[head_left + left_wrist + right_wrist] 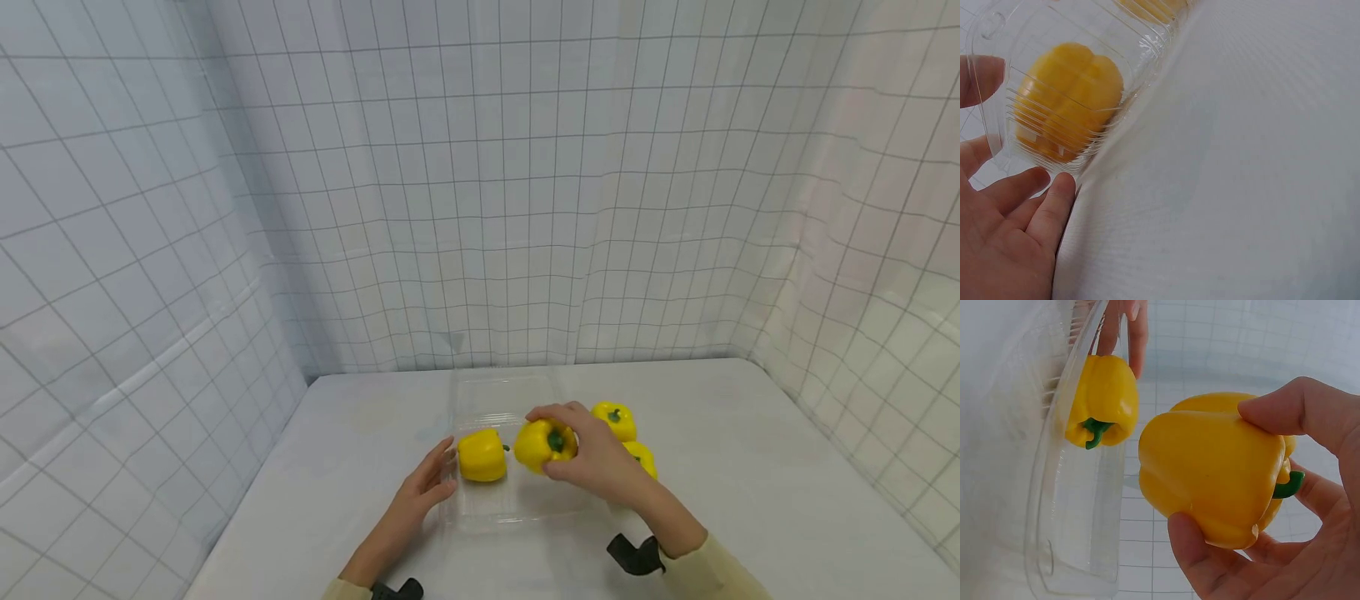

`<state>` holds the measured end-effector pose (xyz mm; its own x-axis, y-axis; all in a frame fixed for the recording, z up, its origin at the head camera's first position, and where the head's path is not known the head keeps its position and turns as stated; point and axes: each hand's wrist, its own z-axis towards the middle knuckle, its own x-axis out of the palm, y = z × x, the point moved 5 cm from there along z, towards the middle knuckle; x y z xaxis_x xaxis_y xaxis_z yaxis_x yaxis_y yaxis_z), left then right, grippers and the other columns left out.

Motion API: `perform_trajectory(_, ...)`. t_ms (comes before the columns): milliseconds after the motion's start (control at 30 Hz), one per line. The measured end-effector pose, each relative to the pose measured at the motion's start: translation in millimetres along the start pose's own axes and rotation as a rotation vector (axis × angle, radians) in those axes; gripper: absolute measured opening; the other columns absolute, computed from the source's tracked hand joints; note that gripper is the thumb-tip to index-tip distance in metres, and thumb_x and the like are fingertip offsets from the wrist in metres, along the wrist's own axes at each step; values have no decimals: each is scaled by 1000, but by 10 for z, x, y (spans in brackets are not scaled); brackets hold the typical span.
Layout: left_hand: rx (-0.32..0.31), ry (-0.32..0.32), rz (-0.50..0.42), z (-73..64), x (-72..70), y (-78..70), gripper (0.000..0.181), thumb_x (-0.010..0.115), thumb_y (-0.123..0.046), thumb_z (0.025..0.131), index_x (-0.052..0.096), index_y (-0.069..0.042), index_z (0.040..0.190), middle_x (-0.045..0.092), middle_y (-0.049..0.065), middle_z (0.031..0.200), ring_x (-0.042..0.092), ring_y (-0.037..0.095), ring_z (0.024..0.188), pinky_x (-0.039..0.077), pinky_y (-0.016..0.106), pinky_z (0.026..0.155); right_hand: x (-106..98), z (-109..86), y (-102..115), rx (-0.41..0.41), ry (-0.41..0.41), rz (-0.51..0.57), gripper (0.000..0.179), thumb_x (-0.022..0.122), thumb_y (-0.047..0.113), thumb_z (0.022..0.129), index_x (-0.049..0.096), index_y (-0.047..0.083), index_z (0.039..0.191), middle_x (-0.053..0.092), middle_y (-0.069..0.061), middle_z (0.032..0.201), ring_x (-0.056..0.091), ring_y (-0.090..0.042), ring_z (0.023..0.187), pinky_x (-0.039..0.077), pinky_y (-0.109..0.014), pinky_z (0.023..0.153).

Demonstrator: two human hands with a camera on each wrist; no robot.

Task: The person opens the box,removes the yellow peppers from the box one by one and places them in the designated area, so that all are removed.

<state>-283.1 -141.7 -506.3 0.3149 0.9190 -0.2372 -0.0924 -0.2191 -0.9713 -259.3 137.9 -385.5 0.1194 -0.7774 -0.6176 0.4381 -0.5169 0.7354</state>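
Gripping a glossy yellow bell pepper with a green stem (531, 450) between the right hand's (596, 454) thumb and fingers, above the right half of a clear ribbed plastic container (517, 523). At the container's left edge, the left hand (411, 502) with loose, parted fingers. Inside, near that edge, a second yellow pepper (482, 457), stem rightward. On the white desk (750, 467), just beyond the container's right edge, two more yellow peppers (618, 422), partly hidden.

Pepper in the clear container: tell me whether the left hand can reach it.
Likely yes: the left hand is beside the pepper; the clear container looks open on top, though its side wall stands between.
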Motion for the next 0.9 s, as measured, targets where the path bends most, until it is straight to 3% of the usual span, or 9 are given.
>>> perform_trajectory(267,8,1,7,10,1,26,71,62,-34,100,26,-24,161,31,15,161,30,35,147,17,55,120,-161,-5,-12,-1,-92,-64,66,82,9,74,62,37,130,54,7,121,55,-18,102,52,-36,89)
perform_trajectory(600,8,-3,4,9,-7,14,71,62,-34,100,26,-25,161,31,15,161,29,35,148,17,55,120,-275,-11,-77,-3,-140,-117,69,84,11,74,58,28,136,53,3,122,56,-20,101,54,-38,87)
perform_trajectory(900,-1,0,-6,17,-12,33,70,62,-34,100,27,-24,161,31,16,161,28,36,148,18,55,120,-436,-54,-122,-10,-197,-117,67,82,11,77,57,31,136,51,3,126,57,-21,100,56,-38,82)
